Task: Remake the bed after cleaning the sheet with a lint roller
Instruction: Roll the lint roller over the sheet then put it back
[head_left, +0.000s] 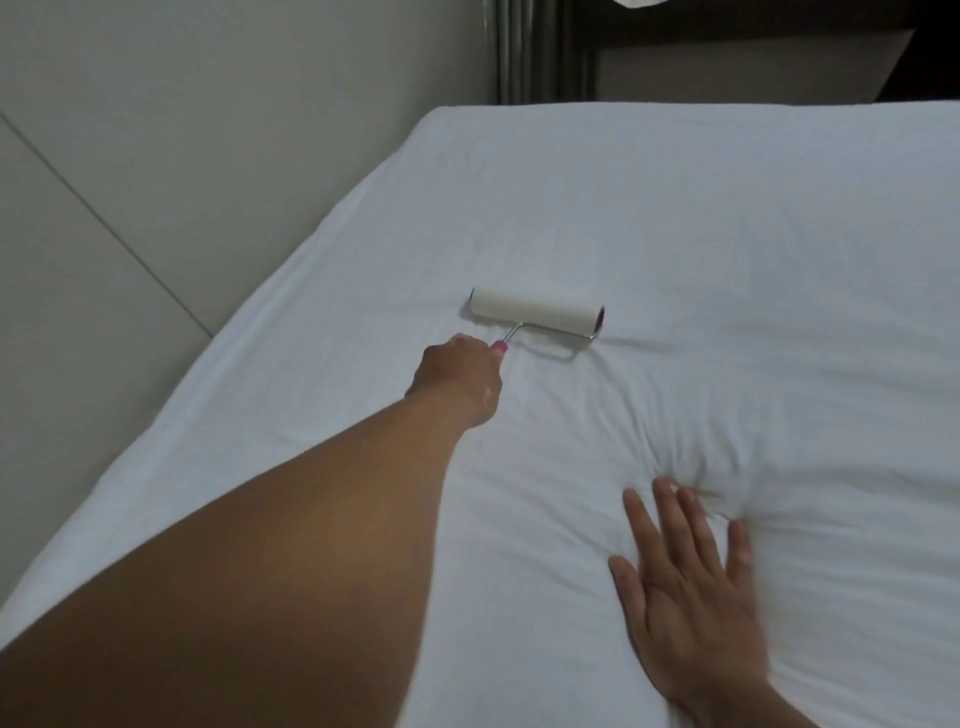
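Observation:
A white sheet (727, 249) covers the bed and fills most of the view. A lint roller (537, 312) with a white roll, a metal arm and a pink handle lies on the sheet near the middle. My left hand (460, 376) reaches far forward and grips the pink handle, which is mostly hidden inside the fist. My right hand (685, 577) presses flat on the sheet near the front, fingers spread and straight. Wrinkles in the sheet fan out from its fingertips.
The bed's left edge runs diagonally beside a pale tiled floor (104, 260). A dark headboard (727, 31) and a dark ribbed post (524, 52) stand beyond the far edge. A beige wall (260, 78) fills the upper left.

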